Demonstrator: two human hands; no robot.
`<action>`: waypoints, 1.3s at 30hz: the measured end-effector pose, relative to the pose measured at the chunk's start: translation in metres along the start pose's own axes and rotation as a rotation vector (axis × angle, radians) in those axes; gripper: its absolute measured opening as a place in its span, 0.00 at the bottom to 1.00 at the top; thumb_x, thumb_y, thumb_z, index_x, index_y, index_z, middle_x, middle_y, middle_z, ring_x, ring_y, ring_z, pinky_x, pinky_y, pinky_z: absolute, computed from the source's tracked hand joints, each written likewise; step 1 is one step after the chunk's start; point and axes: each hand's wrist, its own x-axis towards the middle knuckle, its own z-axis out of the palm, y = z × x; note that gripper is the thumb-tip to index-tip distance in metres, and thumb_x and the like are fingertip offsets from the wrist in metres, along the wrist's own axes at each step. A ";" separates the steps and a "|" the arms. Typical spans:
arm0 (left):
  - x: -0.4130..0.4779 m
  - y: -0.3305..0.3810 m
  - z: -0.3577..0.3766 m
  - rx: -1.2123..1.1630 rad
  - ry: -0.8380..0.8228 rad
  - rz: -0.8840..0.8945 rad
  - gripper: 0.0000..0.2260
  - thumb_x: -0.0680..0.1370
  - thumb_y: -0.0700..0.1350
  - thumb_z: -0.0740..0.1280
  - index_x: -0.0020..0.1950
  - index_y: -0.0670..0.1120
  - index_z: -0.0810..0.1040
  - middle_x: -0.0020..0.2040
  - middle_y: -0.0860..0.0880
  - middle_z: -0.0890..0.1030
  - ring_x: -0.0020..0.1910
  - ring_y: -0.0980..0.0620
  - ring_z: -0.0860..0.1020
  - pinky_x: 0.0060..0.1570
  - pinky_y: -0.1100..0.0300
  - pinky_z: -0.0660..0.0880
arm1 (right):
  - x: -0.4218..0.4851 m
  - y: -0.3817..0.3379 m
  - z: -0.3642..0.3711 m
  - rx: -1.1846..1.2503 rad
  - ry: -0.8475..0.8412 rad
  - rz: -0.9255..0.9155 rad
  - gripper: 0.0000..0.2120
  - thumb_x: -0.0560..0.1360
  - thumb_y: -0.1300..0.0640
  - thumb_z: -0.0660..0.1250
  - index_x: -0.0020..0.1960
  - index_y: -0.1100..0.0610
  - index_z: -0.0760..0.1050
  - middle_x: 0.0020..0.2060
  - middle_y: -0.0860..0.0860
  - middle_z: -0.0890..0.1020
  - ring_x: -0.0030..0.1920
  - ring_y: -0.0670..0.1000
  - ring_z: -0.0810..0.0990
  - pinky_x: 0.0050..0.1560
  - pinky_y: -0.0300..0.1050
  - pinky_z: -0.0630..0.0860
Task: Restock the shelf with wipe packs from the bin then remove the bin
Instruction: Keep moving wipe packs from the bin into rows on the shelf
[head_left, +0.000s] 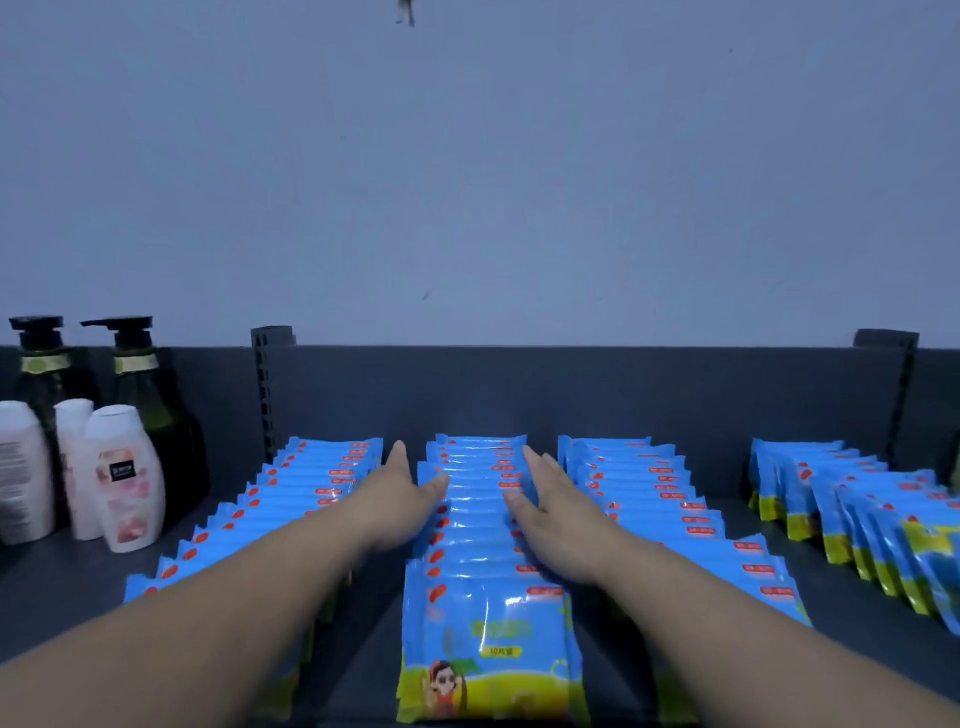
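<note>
Wipe packs (488, 623) stand on edge in front-to-back rows on the shelf (363, 644). The middle row (480, 467), running from the front edge to the back edge, is what you've got btwn your hands. Your left hand (400, 504) lies along that row's left side and your right hand (553, 525) along its right side, approx halfway back. Fingers (397, 460) on both are straight and together, not curled round any pack. Palms face inward w/ thumbs resting over the pack tops. My read: you're squeezing the row from both flanks to square it up, not picking, which is why nothing's gripped. Both forearms reach in from the front edge, converging on the row, wrists roughly straight.

Packs are stood upright and tight so each props the next, and the front one shows its printed face at the front edge. The left row (291, 499) and right row (660, 499) sit just beside, w/ strips of bare shelf btwn. The far-right row (857, 504), toward the shelf's right end, leans and fans out, so it prob wants the same squaring. Pump bottles (145, 395) and white bottles (124, 478) stand at the left end, apart from the packs. The bin isn't in view, so you can't tell from here whether it's emptied or gone.
</note>
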 end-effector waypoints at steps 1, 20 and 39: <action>0.012 0.000 -0.002 0.002 -0.025 -0.029 0.34 0.81 0.58 0.55 0.79 0.46 0.42 0.77 0.45 0.59 0.74 0.45 0.61 0.69 0.55 0.59 | 0.009 -0.001 -0.001 -0.001 -0.010 0.032 0.29 0.81 0.45 0.54 0.78 0.47 0.48 0.78 0.49 0.49 0.75 0.51 0.61 0.74 0.49 0.60; 0.089 -0.004 0.021 -0.259 -0.326 -0.047 0.08 0.78 0.47 0.64 0.51 0.43 0.79 0.44 0.45 0.85 0.45 0.44 0.84 0.53 0.50 0.79 | 0.067 -0.003 0.001 -0.084 -0.122 0.278 0.22 0.80 0.48 0.56 0.69 0.58 0.61 0.59 0.54 0.78 0.55 0.55 0.77 0.54 0.45 0.73; -0.067 0.134 0.154 -0.449 0.125 0.107 0.16 0.78 0.58 0.61 0.58 0.48 0.70 0.59 0.53 0.76 0.53 0.54 0.75 0.52 0.61 0.69 | -0.076 0.094 -0.143 0.062 -0.009 0.034 0.13 0.79 0.46 0.62 0.63 0.47 0.70 0.43 0.37 0.75 0.41 0.40 0.78 0.43 0.31 0.75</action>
